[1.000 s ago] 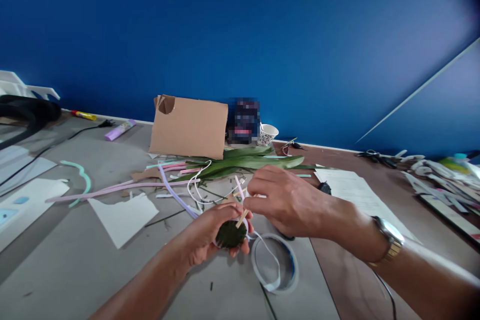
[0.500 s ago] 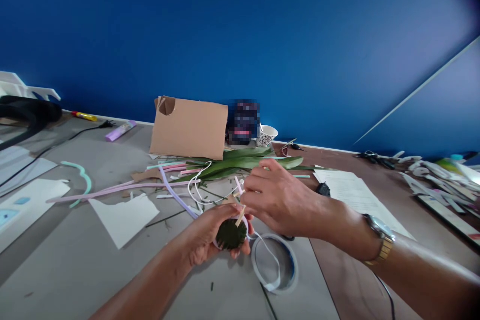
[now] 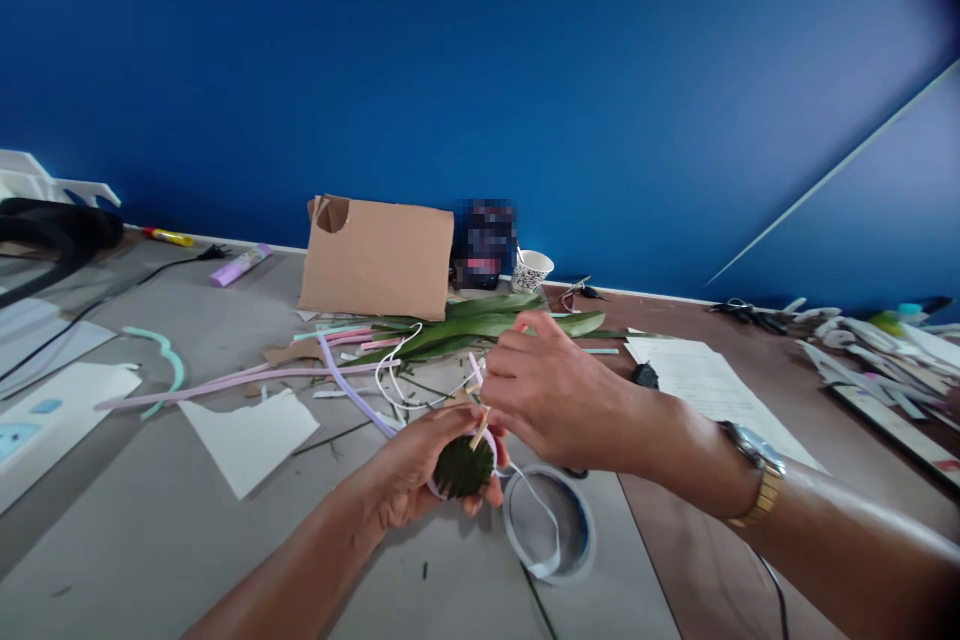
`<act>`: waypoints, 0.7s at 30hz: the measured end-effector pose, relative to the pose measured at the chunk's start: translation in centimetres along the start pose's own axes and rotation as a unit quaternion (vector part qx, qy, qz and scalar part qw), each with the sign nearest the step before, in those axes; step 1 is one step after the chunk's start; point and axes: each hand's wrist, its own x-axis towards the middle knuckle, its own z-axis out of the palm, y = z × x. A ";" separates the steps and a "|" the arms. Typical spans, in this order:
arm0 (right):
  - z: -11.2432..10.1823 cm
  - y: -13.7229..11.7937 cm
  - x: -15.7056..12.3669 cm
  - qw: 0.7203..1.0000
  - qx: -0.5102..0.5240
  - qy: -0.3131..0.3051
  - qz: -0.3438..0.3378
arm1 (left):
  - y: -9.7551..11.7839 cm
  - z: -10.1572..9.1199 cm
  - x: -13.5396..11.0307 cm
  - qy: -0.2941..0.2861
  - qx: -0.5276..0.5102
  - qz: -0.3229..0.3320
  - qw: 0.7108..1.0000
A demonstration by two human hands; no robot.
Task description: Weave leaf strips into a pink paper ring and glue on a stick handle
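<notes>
My left hand (image 3: pixel 416 465) is closed around a short round bundle (image 3: pixel 463 468), its dark green end facing me inside a pale lilac rim. A small wooden peg (image 3: pixel 481 430) lies across the upper edge of that end. Over it, my right hand (image 3: pixel 536 390) is closed, fingertips pinched at the peg's upper end; the tips are partly hidden. A thin white ribbon (image 3: pixel 540 500) trails from beside the bundle into a clear tape roll (image 3: pixel 589 540) lying to the right. Behind both hands are long green leaves (image 3: pixel 480 325) and a loop of white cord (image 3: pixel 382 385).
A cardboard piece (image 3: pixel 379 260) leans by the blue wall, near a blurred dark device (image 3: pixel 486 245) and a paper cup (image 3: pixel 532 270). Left lie torn white paper (image 3: pixel 251 435) and lilac strips (image 3: pixel 247 378). Printed sheets (image 3: pixel 712 400) and piled scraps (image 3: pixel 877 350) are at right.
Almost nothing differs. The view has shifted very slightly, and both hands keep nearly the same hold, with the right wrist a touch further left.
</notes>
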 end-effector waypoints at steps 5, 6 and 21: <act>-0.3 0.2 0.3 0.999 0.039 -0.021 0.023 | -0.4 -0.6 0.3 -0.030 -0.012 0.011 0.999; -0.4 0.2 0.4 0.998 0.043 -0.028 0.028 | -0.4 -0.7 0.4 -0.034 -0.014 0.011 0.999; -0.8 -0.5 0.5 0.995 0.035 -0.048 0.075 | -0.8 -1.1 0.5 -0.024 -0.070 -0.007 0.997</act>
